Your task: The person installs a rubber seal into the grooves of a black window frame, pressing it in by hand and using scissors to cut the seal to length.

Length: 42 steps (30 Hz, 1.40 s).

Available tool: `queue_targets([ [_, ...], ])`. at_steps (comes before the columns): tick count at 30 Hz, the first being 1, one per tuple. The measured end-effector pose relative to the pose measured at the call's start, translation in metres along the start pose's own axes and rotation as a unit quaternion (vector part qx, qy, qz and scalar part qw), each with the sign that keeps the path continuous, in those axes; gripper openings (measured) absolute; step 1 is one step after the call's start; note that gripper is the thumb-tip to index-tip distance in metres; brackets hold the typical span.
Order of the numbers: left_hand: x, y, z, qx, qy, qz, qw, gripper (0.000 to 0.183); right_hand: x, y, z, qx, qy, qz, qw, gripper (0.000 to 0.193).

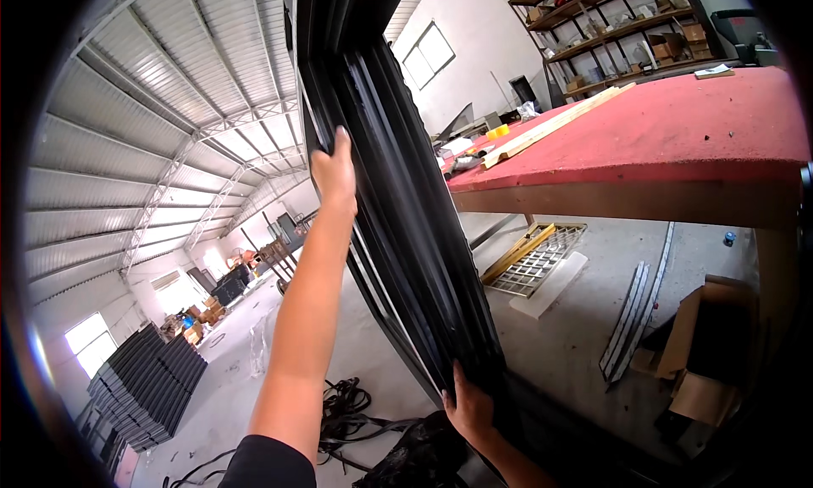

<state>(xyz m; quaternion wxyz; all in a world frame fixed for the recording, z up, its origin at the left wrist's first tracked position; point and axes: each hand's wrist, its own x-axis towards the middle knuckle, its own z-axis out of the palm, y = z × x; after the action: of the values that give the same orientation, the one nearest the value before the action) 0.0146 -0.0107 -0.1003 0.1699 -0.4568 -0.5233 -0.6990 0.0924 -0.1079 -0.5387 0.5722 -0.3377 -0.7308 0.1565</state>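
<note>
A tall black window or door frame (pixel 402 208) with grooved profiles stands in front of me, leaning slightly. Its upright side runs from the top of the view to the lower middle. My left hand (pixel 335 176) grips the left edge high up, thumb pointing upward and the other fingers hidden behind the profile. Lower down, my right hand (pixel 470 407) holds the same upright near its bottom corner, with two fingertips visible against the grooves and the rest of its grip partly hidden.
At right is a red-topped table (pixel 660 132) bearing wooden strips (pixel 559 124). Below it lie a metal grid (pixel 542 255), pale metal bars (pixel 631 318) and an open cardboard box (pixel 707 348). Tangled black strips (pixel 343 407) lie near my feet. Stacked dark panels (pixel 148 386) stand left.
</note>
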Motion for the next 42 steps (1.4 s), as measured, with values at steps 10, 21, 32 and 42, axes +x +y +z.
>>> queue_targets([
  [10, -0.008, -0.013, 0.002, -0.018, 0.007, -0.003, 1.0, 0.058, -0.004, 0.01, -0.008, 0.006, 0.033, -0.028, 0.999, 0.069],
  [21, -0.04, -0.017, -0.01, 0.024, -0.017, -0.007, 1.0, 0.061, -0.01, 0.006, -0.017, 0.007, 0.018, -0.016, 1.0, 0.067],
  [32, -0.055, -0.036, -0.018, -0.018, -0.034, -0.048, 0.998, 0.057, -0.008, -0.003, -0.019, -0.028, -0.004, -0.017, 0.999, 0.071],
  [42, -0.075, -0.059, -0.02, 0.029, -0.027, -0.039, 0.998, 0.067, -0.007, -0.007, -0.019, -0.026, -0.036, 0.0, 0.999, 0.072],
])
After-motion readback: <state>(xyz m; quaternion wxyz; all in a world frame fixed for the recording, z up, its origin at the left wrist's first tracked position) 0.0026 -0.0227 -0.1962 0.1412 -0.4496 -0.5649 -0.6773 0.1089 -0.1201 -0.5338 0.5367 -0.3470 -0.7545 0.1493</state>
